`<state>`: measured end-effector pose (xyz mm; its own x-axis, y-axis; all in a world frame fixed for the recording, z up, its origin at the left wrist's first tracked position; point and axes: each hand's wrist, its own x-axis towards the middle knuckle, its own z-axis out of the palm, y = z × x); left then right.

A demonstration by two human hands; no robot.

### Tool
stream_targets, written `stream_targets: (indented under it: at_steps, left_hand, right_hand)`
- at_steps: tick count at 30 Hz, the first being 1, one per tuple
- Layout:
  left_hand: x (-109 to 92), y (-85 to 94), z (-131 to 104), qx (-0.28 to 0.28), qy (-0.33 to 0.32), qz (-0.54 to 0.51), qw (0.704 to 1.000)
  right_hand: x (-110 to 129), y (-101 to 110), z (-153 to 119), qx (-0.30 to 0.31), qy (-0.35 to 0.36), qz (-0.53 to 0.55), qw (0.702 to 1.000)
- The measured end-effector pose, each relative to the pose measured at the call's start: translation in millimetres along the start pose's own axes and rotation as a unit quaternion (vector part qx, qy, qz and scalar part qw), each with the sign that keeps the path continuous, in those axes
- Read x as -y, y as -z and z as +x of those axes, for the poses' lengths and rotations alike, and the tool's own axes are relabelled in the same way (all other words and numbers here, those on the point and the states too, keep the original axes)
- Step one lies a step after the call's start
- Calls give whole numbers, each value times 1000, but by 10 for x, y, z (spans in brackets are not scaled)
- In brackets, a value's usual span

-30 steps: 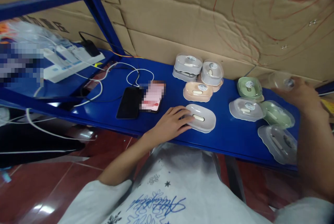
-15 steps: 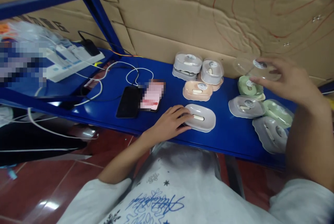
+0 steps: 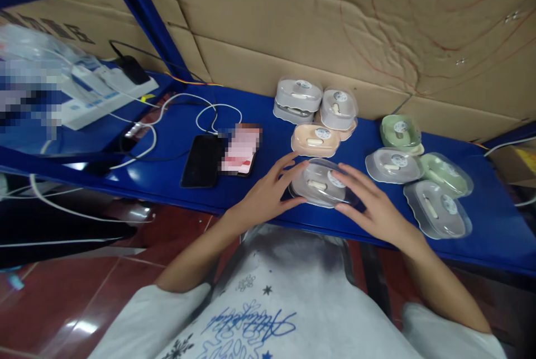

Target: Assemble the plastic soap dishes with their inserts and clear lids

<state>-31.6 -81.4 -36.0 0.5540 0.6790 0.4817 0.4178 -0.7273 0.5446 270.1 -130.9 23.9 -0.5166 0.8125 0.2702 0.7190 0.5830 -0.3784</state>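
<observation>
Near the middle of the front edge of the blue table (image 3: 498, 214) sits a grey dish (image 3: 310, 195), with a clear lid (image 3: 336, 178) over it; whether the lid is seated I cannot tell. The right hand (image 3: 371, 202) pinches the lid's right end between thumb and fingers. The left hand (image 3: 276, 188) has its fingers spread, thumb and forefinger at the dish's left end; whether they grip is unclear. Just behind stands a lidded peach box (image 3: 317, 141), and behind that, at the back edge, stacked grey boxes (image 3: 298, 96). Toward the table's right end lie four lidded boxes (image 3: 446, 176), two green, two grey. A black phone (image 3: 201, 161) lies left of the hands.
</observation>
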Motion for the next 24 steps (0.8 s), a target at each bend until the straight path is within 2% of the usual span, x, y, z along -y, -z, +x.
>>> stream_targets:
  at_steps: [3,7,15,19,22,24]
  left_hand:
    - [16,-10,2,23,2,-4,1000]
    - [50,-35,-7,28,-11,-11,999]
    - [115,-63,-26,0,-14,-20,1000]
    - [90,-46,-22,23,-11,-23,999]
    - [35,-8,-8,50,1,-29,998]
    - [1,19,0,54,13,-31,998]
  right_hand:
    - [-61,-299,-7,-12,14,3,1000]
    - [-106,-409,17,-12,24,-14,1000]
    - [-76,-433,65,-14,69,-63,996]
    - [-85,-423,33,-16,71,-50,996]
    - [-100,-299,-52,-40,68,-51,996]
    - [-134,-128,-101,-73,46,-65,994]
